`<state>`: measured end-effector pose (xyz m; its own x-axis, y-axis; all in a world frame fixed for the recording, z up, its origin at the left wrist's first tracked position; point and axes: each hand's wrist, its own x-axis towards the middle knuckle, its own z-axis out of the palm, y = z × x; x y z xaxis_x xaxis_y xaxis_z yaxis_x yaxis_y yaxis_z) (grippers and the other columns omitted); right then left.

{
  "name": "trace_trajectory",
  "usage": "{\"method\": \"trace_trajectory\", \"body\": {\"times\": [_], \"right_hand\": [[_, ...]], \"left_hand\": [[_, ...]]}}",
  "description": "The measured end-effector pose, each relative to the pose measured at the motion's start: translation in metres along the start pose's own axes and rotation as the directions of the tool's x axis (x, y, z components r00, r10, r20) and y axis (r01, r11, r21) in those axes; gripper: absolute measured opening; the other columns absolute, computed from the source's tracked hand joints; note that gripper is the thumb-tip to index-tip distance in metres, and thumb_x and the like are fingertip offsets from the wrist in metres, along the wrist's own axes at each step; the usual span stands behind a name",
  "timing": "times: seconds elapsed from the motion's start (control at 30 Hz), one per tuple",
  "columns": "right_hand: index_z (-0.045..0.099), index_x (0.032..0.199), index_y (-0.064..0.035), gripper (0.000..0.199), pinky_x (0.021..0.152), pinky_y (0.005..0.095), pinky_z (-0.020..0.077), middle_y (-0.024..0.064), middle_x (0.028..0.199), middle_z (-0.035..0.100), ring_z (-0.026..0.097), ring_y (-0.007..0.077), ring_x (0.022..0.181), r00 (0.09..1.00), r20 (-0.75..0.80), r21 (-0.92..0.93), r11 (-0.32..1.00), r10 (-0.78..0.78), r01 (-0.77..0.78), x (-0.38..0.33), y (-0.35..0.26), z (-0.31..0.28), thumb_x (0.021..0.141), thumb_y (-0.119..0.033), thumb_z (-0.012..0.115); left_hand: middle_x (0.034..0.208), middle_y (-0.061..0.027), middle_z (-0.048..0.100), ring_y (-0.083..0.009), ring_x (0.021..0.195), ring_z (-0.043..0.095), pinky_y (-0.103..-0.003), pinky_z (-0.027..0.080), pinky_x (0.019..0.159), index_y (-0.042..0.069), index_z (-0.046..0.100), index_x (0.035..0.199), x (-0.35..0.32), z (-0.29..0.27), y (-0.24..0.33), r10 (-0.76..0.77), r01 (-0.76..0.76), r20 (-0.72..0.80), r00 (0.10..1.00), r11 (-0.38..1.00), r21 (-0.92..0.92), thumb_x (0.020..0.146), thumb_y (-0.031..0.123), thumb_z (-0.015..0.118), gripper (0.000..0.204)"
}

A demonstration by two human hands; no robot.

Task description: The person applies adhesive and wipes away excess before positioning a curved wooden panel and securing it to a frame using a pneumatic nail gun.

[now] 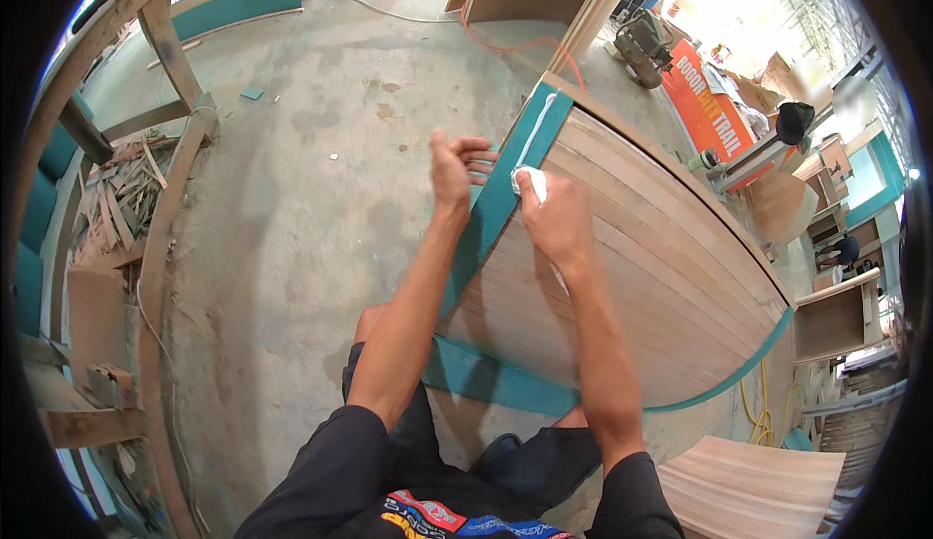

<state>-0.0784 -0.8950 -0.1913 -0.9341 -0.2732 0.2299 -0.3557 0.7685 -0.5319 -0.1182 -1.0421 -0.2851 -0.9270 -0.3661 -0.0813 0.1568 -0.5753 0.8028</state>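
My right hand [559,216] is closed round a soft white bundle [530,181], perhaps a squeezed bag or a cloth; most of it is hidden in the fist. It presses against the teal border strip [498,204] of a curved wooden panel [632,267] made of planks. A thick white line [540,129] runs along this strip from the far corner to the bundle. My left hand [455,172] hovers at the strip's left edge, its fingers spread and holding nothing. A wisp of white shows below my right wrist.
A wooden frame [155,325] stands at the left, with scrap wood [119,199] behind it. An air compressor [643,48] and a red banner [705,102] are at the far right. A striped wooden board [753,486] lies at the lower right, near a yellow hose [758,413].
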Motion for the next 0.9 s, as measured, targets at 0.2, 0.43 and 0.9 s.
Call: {"method": "trace_trajectory", "body": {"times": [0.2, 0.43, 0.9], "right_hand": [[0.072, 0.098, -0.0020, 0.036, 0.065, 0.0485, 0.0505, 0.0241, 0.079, 0.067, 0.066, 0.0429, 0.074, 0.999, 0.020, 0.015, 1.000, -0.025, 0.025, -0.036, 0.010, 0.031, 0.099, -0.035, 0.057], [0.064, 0.086, -0.0026, 0.033, 0.054, 0.0483, 0.0508, 0.0211, 0.065, 0.065, 0.065, 0.0407, 0.060, 0.987, -0.026, -0.145, 0.978, -0.158, 0.153, -0.093, 0.028, 0.083, 0.099, -0.032, 0.059], [0.061, 0.086, -0.0064, 0.029, 0.049, 0.0475, 0.0495, 0.0182, 0.061, 0.063, 0.065, 0.0380, 0.056, 0.961, -0.078, -0.304, 0.925, -0.264, 0.229, -0.144, 0.050, 0.144, 0.099, -0.033, 0.060]], "left_hand": [[0.088, -0.0099, 0.067, -0.0173, 0.076, 0.058, -0.031, 0.046, 0.069, 0.002, 0.062, 0.103, -0.067, -0.124, -0.050, -0.144, 0.102, -0.368, 0.919, 0.986, -0.129, 0.103, 0.050, 0.024, 0.061], [0.085, -0.0064, 0.060, -0.0162, 0.077, 0.054, -0.030, 0.044, 0.069, 0.005, 0.060, 0.099, -0.172, -0.137, 0.028, 0.100, -0.137, -0.413, 0.905, 0.989, -0.060, 0.103, 0.037, 0.039, 0.039], [0.079, -0.0062, 0.062, -0.0159, 0.071, 0.056, -0.030, 0.045, 0.067, 0.004, 0.063, 0.094, -0.222, -0.126, 0.033, 0.011, -0.075, -0.272, 0.962, 0.971, -0.225, 0.100, 0.031, 0.048, 0.031]]}}
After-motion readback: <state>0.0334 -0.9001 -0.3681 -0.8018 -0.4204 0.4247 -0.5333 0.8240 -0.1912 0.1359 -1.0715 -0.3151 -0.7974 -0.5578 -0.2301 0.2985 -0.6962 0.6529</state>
